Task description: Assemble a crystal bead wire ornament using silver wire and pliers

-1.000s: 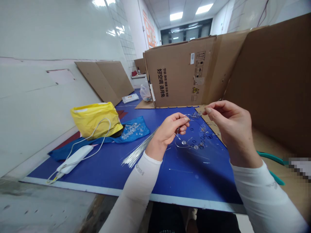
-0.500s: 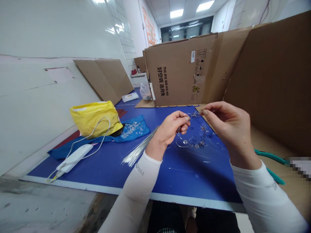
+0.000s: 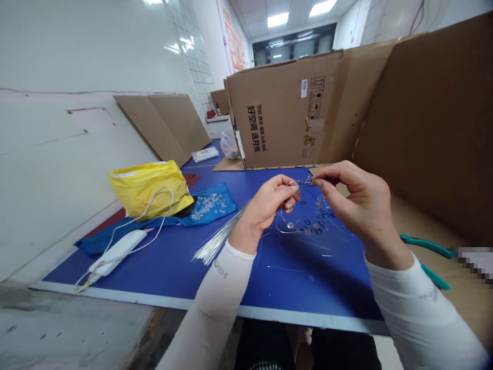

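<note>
Your left hand (image 3: 270, 203) pinches the beaded wire (image 3: 290, 225), hanging toward six o'clock, your right hand (image 3: 356, 205) poised at three o'clock, its hold indeterminable; this apparent wire-manipulation step likely next demands a steady left pinch.

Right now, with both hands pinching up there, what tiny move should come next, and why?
I'd probably ease the right hand a little closer to the left hand. The left one pinches a thin wire, which curves below it with clear beads along it; the right thumb and finger are pinched beside it, though what they hold is too small to tell.
</note>
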The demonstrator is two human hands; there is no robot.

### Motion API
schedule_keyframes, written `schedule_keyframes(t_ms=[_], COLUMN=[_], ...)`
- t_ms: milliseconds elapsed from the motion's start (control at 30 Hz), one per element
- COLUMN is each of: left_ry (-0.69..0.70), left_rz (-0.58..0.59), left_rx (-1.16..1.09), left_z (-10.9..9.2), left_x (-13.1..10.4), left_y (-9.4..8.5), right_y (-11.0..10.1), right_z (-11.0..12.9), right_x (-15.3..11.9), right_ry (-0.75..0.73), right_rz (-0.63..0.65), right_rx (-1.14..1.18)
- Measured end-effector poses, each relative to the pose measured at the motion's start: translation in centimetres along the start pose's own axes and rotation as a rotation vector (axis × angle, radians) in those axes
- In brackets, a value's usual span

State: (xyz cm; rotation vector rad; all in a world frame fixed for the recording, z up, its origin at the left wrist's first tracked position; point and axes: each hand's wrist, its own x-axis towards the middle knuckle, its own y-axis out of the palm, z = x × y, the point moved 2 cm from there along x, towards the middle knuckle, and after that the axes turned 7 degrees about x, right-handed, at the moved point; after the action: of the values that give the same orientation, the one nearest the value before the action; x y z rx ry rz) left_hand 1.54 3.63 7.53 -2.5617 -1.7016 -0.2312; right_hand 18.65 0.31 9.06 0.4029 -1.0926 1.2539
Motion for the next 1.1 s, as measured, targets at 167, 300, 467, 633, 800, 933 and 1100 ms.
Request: schedule_keyframes(t_ms=[167,300,467,633,800,933,1100], left_ry=[-0.005,-0.01,-0.019,-0.026,-0.028,-0.021,-0.016], left_rz=[0.012,0.021,0.046,0.052,0.053,0.073,0.098], left_rx=[-0.004,-0.001,-0.006,-0.012,-0.001,-0.009,-0.022], left_z=[0.02,0.1,0.25,0.15,0.09,0.25,0.31], left_x=[-0.04,0.02,0.14,0.04,-0.04,0.0,-0.05], left_y=[-0.02,-0.08,-0.17,-0.2,-0.16,-0.24,-0.3], right_y=[0.0,-0.07,-0.11,-0.07,-0.13,-0.11,-0.12], right_z=[-0.08,-0.08,-0.09,-0.16,-0.01,-0.01,-0.81], right_x=[0.03,0.1,0.22,0.31,0.43,0.42,0.42], right_ry=[0.007,0.014,0.006,0.017,0.035,0.025,0.093], right_rz=[-0.009,-0.018,-0.029,-0.029,-0.02,-0.026,-0.043], right_rx=[0.006,0.002,0.005,0.02,0.024,0.03,0.094])
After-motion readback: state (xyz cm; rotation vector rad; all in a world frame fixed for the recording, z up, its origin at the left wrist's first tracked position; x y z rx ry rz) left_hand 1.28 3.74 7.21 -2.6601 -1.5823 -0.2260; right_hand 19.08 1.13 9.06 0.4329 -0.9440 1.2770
